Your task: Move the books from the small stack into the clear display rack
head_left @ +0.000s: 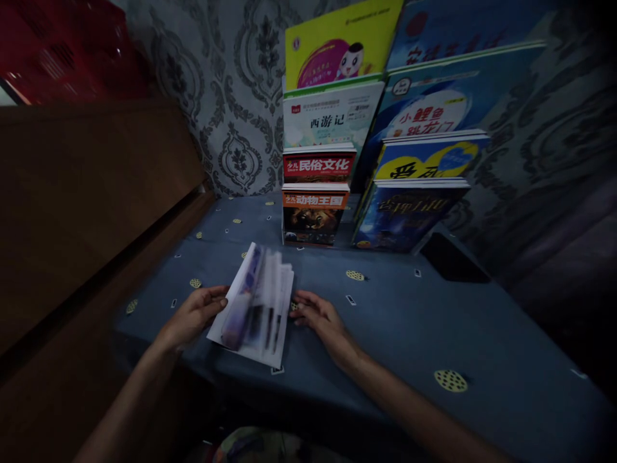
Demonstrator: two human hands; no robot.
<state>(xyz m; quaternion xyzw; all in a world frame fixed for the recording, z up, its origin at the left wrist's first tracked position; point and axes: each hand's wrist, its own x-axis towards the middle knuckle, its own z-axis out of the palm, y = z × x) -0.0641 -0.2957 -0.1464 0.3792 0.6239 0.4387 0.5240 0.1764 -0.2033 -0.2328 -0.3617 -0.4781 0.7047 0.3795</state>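
Note:
A small open book (pixel 285 308) lies near the front of the table, its pages fanned partway and blurred by motion. At its left edge, my left hand (pixel 195 315) is closed with thumb and fingertips on the cover. Just beyond the right edge hovers my right hand (pixel 328 325), fingers slightly bent and apart, holding nothing. Whether its fingertips brush the pages I cannot tell.
A blue cloth with yellow prints covers the table (pixel 385 334). Behind stand two tiered stacks of children's books, left (pixel 315 215) and right (pixel 409 215). A dark flat object (pixel 453 257) lies at right. Wooden furniture (pixel 96 193) borders the left side, before a patterned wall (pixel 241 154).

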